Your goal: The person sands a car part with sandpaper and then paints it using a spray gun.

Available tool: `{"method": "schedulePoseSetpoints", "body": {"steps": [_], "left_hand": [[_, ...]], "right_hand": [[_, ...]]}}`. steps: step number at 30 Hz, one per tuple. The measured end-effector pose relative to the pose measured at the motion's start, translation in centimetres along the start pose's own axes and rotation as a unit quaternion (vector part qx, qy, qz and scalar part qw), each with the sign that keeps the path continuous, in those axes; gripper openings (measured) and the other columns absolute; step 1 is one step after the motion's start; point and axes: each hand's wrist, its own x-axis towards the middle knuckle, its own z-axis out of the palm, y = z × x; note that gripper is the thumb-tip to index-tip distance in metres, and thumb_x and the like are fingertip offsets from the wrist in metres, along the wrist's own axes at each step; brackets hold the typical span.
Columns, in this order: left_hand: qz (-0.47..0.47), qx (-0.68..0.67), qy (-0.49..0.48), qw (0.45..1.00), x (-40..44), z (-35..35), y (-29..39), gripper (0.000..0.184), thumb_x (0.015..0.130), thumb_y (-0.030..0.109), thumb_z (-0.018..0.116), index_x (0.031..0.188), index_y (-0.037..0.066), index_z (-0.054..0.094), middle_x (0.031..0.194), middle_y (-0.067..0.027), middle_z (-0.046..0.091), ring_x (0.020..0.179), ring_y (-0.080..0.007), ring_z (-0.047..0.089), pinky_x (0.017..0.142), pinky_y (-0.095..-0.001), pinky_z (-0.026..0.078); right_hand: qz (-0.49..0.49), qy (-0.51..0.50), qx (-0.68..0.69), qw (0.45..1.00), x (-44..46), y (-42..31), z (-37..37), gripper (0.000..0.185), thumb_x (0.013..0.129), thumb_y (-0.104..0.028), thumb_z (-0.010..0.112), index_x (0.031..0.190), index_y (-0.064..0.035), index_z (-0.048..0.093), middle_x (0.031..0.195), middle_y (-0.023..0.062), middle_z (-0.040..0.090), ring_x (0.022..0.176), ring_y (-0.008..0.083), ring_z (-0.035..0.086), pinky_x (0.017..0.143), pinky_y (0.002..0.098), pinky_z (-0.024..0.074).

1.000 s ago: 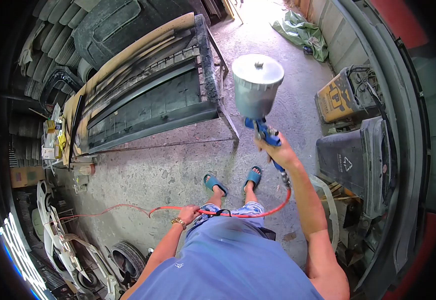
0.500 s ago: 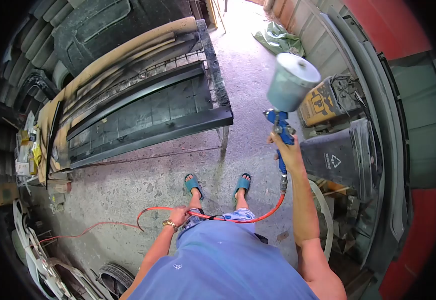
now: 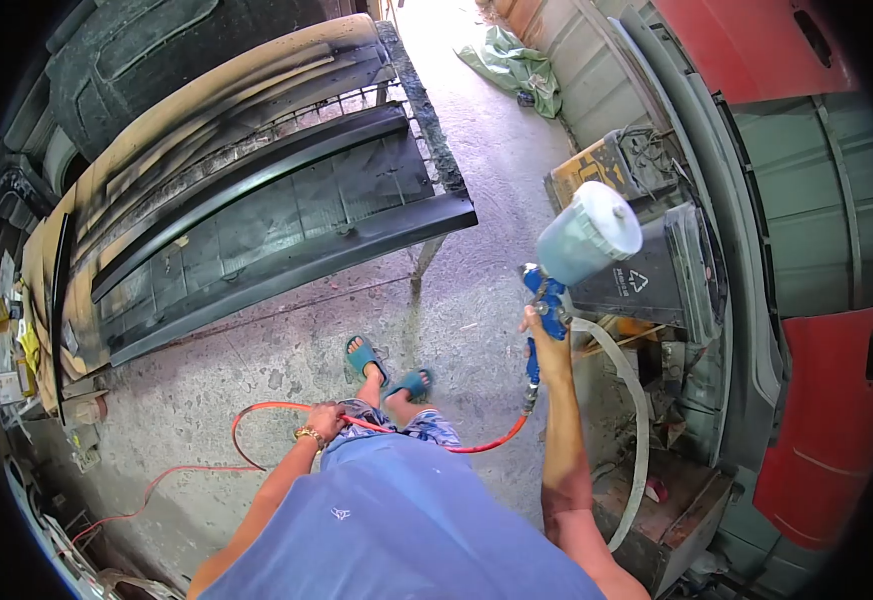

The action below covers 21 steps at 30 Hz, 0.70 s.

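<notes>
Head view of you carrying a spray gun over the floor. Your right grip is wrapped around the gun's handle, well apart from the worktop and just in front of the bin. The cup sits on top, lid on, leaning to the right; whether your finger presses the trigger cannot be told. Your left grip is closed on the red hose, which passes across your waist to the gun's base and loops on your left side. On the worktop lie a front strip and a back strip, both dark. Good handling here probably means bringing the cup nearer to upright, with the wrist firm under its weight, and leaving enough slack in the hose while guiding it clear of your sandals and the worktop's corner.
</notes>
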Motion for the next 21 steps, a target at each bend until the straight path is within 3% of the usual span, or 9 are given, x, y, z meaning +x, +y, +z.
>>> {"method": "schedulePoseSetpoints", "body": {"steps": [6, 10, 14, 15, 17, 21], "left_hand": [[-0.018, -0.002, -0.001, 1.0, -1.7, -0.2, -0.5, 0.021, 0.079, 0.03, 0.064, 0.088, 0.011, 0.067, 0.087, -0.0107, 0.065, 0.091, -0.0313, 0.062, 0.082, -0.0457, 0.045], [-0.013, -0.022, 0.035, 0.999, -3.6, 0.4, -1.1, 0.022, 0.079, 0.03, 0.064, 0.087, 0.011, 0.068, 0.088, -0.0124, 0.066, 0.088, -0.0321, 0.063, 0.077, -0.0449, 0.049], [-0.047, -0.016, 0.054, 0.997, -5.8, 0.8, -1.9, 0.021, 0.078, 0.03, 0.065, 0.085, 0.01, 0.068, 0.086, -0.0133, 0.066, 0.083, -0.0333, 0.064, 0.073, -0.0445, 0.051], [-0.063, -0.012, 0.049, 0.997, -6.2, 1.4, -2.8, 0.019, 0.079, 0.029, 0.064, 0.087, 0.012, 0.068, 0.087, -0.0119, 0.065, 0.089, -0.032, 0.063, 0.079, -0.046, 0.048], [-0.083, 0.001, 0.071, 0.994, -8.0, 1.7, -3.6, 0.018, 0.079, 0.028, 0.065, 0.086, 0.012, 0.068, 0.086, -0.0113, 0.065, 0.088, -0.0317, 0.063, 0.08, -0.0461, 0.047], [-0.12, 0.009, 0.113, 0.986, -11.0, 2.3, -6.4, 0.015, 0.078, 0.025, 0.066, 0.086, 0.013, 0.066, 0.085, -0.0101, 0.065, 0.087, -0.0314, 0.062, 0.08, -0.0461, 0.045]], "right_hand": [[0.025, -0.2, 0.056, 0.978, -3.9, 0.7, 2.3, 0.014, 0.09, -0.023, 0.066, 0.094, -0.0108, 0.061, 0.072, -0.0025, 0.059, 0.052, 0.005, 0.05, 0.041, 0.0225, 0.0399], [-0.007, -0.201, 0.057, 0.978, -4.1, 1.4, 3.1, 0.014, 0.09, -0.023, 0.066, 0.093, -0.0104, 0.062, 0.071, -0.0026, 0.059, 0.053, 0.0051, 0.051, 0.041, 0.0227, 0.0404], [-0.032, -0.043, 0.042, 0.998, -1.4, 3.2, 2.6, 0.015, 0.09, -0.024, 0.065, 0.087, -0.0098, 0.062, 0.071, -0.0014, 0.06, 0.052, 0.0071, 0.053, 0.038, 0.0232, 0.0415], [-0.043, 0.014, 0.063, 0.997, -0.7, 3.7, 2.8, 0.015, 0.091, -0.023, 0.065, 0.087, -0.0088, 0.062, 0.071, -0.0005, 0.061, 0.053, 0.0078, 0.054, 0.038, 0.0232, 0.0431], [-0.075, 0.104, 0.114, 0.985, 0.4, 5.2, 3.0, 0.015, 0.091, -0.021, 0.065, 0.091, -0.0054, 0.064, 0.075, 0.0024, 0.064, 0.057, 0.0098, 0.058, 0.038, 0.0236, 0.0476], [-0.089, 0.13, 0.151, 0.976, 0.1, 6.3, 2.8, 0.016, 0.091, -0.021, 0.064, 0.094, -0.0052, 0.064, 0.081, 0.0038, 0.066, 0.063, 0.0105, 0.061, 0.038, 0.0246, 0.048]]}}
